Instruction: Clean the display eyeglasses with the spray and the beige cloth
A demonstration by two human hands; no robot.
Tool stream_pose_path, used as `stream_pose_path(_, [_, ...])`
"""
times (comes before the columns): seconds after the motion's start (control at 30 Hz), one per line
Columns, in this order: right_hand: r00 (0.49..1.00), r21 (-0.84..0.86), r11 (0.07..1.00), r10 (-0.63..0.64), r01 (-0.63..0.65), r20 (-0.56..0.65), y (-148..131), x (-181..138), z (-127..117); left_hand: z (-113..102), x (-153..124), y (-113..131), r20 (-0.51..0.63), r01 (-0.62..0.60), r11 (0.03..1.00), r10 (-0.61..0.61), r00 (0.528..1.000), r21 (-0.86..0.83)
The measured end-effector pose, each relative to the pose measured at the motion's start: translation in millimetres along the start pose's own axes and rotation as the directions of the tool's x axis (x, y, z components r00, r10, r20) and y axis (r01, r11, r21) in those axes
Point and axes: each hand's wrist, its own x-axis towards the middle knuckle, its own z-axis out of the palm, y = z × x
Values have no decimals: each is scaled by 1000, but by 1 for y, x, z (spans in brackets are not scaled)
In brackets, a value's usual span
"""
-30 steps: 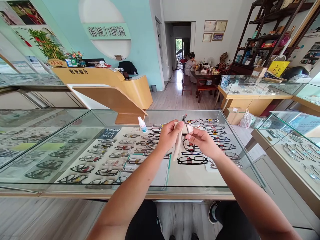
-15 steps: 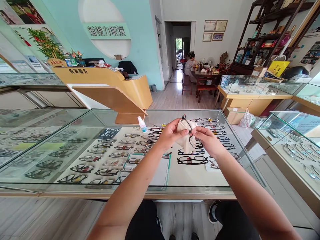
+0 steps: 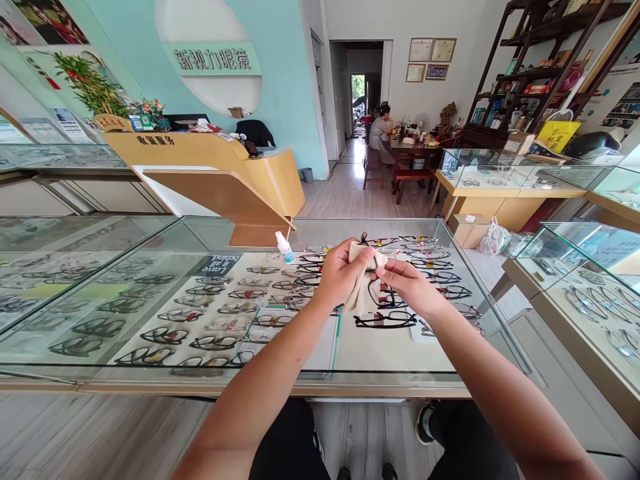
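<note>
Above the glass counter, my left hand (image 3: pixel 344 272) is closed on a cream cleaning cloth (image 3: pixel 359 297), which is folded around one lens of a dark-framed pair of eyeglasses (image 3: pixel 373 293). My right hand (image 3: pixel 404 283) pinches the same frame near its middle. The other lens hangs below my right fingers, outside the cloth. Part of the frame pokes out above the cloth; the wrapped lens is hidden. A small white spray bottle (image 3: pixel 285 249) with a blue label stands on the glass to the left of my hands.
Rows of eyeglasses (image 3: pixel 214 343) lie inside the glass display counter (image 3: pixel 390 383) below my hands. A wooden reception desk (image 3: pixel 270 180) stands beyond it. More display cases (image 3: pixel 583 313) are on the right. A person (image 3: pixel 381 137) sits at a table (image 3: pixel 410 147) far back.
My left thumb and the cloth have shifted over the upper lens, covering more of it. The eyeglasses have tilted, and the free lens has swung slightly left and down.
</note>
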Motion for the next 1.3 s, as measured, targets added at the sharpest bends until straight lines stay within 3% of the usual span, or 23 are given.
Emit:
stream_pose_path(0.1, [1000,-8,1000,2,-2,-13,0,0,-2,-5,3,-2,28,37,999,-36,999,-35])
stream_pose_path(0.27, [994,-1,1000,-7,7,-112,-4,0,-11,-20,11,-4,288,189,973,-143,947,-136])
stream_pose_path(0.4, [991,28,1000,-9,13,-130,-7,0,-13,-23,12,0,382,246,948,-154,911,-204])
stream_pose_path(0.87, [997,101,994,34,-28,-65,0,0,-4,-7,6,1,290,290,924,-214,933,-250])
stream_pose_path(1.17, [999,81,997,21,-19,-26,0,0,1,1,-1,-3,85,179,965,-166,982,-190])
stream_pose_path(1.3, [999,33,999,1,1,-53,-4,-2,-5,-10,5,-5,190,210,949,-167,968,-234])
